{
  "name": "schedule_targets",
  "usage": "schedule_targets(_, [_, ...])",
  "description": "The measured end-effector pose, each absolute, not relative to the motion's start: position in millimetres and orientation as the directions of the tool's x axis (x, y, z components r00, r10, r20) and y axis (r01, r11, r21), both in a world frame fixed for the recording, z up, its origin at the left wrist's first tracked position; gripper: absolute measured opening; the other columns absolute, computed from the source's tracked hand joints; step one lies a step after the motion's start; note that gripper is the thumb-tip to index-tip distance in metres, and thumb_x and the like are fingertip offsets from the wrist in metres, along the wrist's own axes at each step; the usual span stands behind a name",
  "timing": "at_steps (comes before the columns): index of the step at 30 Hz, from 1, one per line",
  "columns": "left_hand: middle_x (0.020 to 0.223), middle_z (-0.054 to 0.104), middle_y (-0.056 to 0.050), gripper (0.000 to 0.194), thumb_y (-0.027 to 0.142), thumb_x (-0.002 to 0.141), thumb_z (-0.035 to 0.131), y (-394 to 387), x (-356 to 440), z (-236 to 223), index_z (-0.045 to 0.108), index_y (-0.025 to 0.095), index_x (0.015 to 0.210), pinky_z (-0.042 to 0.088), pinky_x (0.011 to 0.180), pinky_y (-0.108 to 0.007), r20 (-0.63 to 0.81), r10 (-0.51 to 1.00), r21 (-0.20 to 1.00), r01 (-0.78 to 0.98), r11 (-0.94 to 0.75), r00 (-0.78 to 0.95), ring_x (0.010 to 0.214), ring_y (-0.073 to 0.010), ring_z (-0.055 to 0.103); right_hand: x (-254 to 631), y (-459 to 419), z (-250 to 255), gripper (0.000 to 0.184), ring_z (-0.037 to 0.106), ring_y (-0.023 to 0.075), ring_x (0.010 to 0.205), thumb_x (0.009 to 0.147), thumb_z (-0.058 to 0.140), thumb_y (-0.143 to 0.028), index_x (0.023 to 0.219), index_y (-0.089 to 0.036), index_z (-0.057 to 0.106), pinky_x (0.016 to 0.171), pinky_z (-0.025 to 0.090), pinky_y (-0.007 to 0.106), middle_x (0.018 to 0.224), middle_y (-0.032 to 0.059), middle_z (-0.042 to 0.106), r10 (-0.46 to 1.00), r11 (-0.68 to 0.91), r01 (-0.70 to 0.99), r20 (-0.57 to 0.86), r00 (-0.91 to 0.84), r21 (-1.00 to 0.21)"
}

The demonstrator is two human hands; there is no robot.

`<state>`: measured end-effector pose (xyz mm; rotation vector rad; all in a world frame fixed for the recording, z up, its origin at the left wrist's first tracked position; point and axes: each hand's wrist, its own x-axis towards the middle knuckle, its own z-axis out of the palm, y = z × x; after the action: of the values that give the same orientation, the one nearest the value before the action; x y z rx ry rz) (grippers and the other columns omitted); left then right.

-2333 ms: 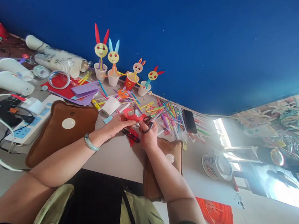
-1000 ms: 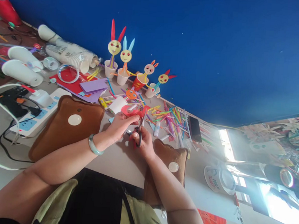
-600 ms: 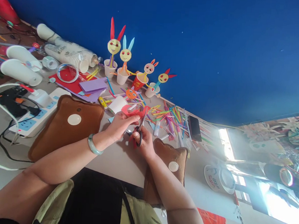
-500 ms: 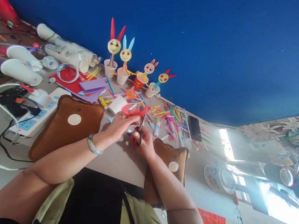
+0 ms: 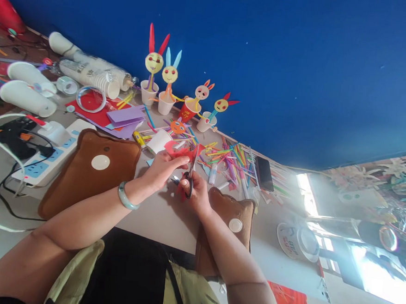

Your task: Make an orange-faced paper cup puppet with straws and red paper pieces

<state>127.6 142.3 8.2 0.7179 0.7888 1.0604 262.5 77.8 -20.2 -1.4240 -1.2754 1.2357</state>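
Observation:
Pinched in my left hand [image 5: 163,168] is a piece of red paper [image 5: 174,150], held above the table. My right hand [image 5: 197,193] grips a pair of scissors [image 5: 188,183] by dark handles, and the blades point up at the right edge of the paper. A white paper cup [image 5: 159,141] lies just beyond my left hand, with an orange paper face [image 5: 178,127] behind it. Red scraps [image 5: 182,192] show under my right hand. Several cups with rabbit-like paper faces [image 5: 170,74] stand along the blue wall.
Brown plush cushions [image 5: 93,181] lie on both sides of my hands. At the left are a power strip [image 5: 54,158] with cables and stacked paper cups [image 5: 90,78]. Coloured sticks [image 5: 232,159] and a phone [image 5: 264,174] lie to the right. A tub [image 5: 297,242] stands beyond.
The red paper shifts slightly at the scissor blades, and its part to the right of them looks smaller. Both hands stay nearly where they were.

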Motion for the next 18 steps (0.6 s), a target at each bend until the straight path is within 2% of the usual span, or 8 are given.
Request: schedule_targets(18, [0.068, 0.068, 0.001, 0.020, 0.030, 0.065, 0.082, 141.3, 126.0, 6.9, 0.074, 0.016, 0.077, 0.052, 0.068, -0.025, -0.209, 0.924, 0.808, -0.476, 0.348, 0.321, 0.064, -0.0108, 0.061, 260.3, 76.1, -17.3, 0.059, 0.047, 0.0117, 0.047, 0.071, 0.069, -0.077, 0.072, -0.023, 0.048, 0.044, 0.035, 0.026, 0.057, -0.0005, 0.062, 0.992, -0.129, 0.155, -0.128, 0.017, -0.979])
